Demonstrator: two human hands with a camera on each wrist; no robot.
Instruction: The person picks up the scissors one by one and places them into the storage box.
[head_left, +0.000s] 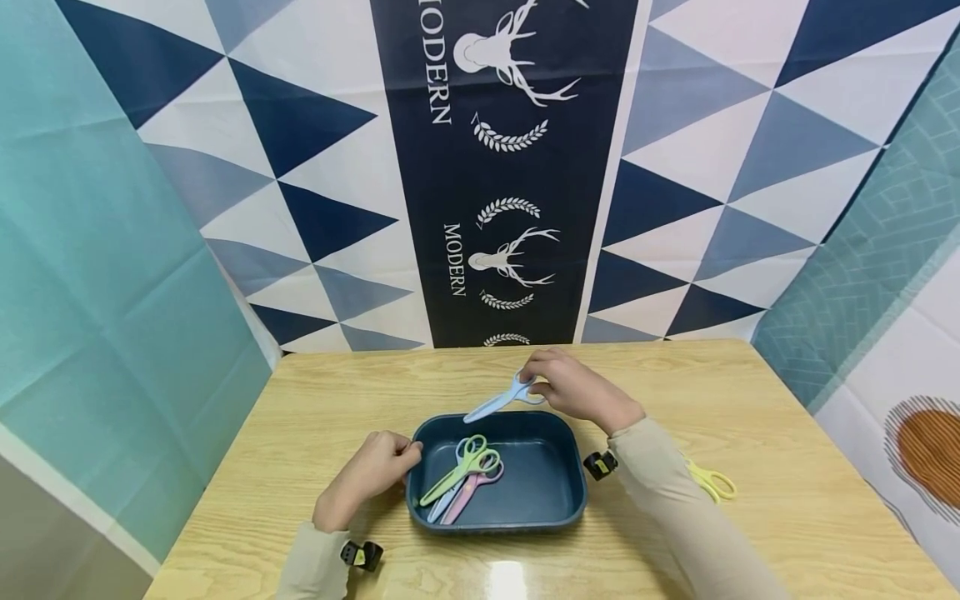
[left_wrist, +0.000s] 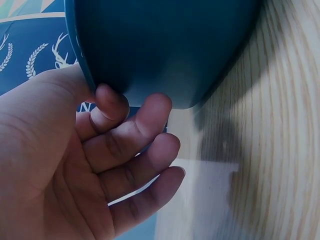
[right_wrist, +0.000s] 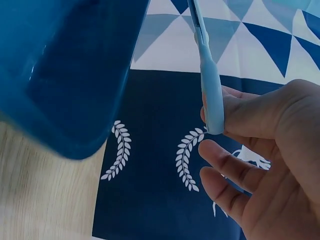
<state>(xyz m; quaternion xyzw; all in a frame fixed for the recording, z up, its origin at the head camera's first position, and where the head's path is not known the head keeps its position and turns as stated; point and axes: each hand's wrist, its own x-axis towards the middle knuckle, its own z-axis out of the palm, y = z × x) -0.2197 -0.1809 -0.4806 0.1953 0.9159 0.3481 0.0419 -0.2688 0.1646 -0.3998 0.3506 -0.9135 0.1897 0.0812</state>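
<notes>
The right hand (head_left: pixel 570 387) pinches smooth blue scissors (head_left: pixel 491 406) near the tray (head_left: pixel 536 487) (round-cornered).

Tilted pale-blue scissors (head_left: pixel 489 407) in right hand (head_left: pixel 567 386), navy tray (head_left: pixel 528 485) gripped by left hand (head_left: pixel 372 467), three scissors (head_left: pixel 459 473) piled inside left.

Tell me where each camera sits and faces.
Head: on the head, looking forward and down at the dark-blue rectangular tray; left hand, right hand and beige-sleeved arms show.
Left wrist: worn there, facing the tray's end; that hand's palm side shows.
Right wrist: worn there, facing the held pale-blue plastic-looking scissors; that hand shows.
Head and right wrist share the scissors.
</notes>
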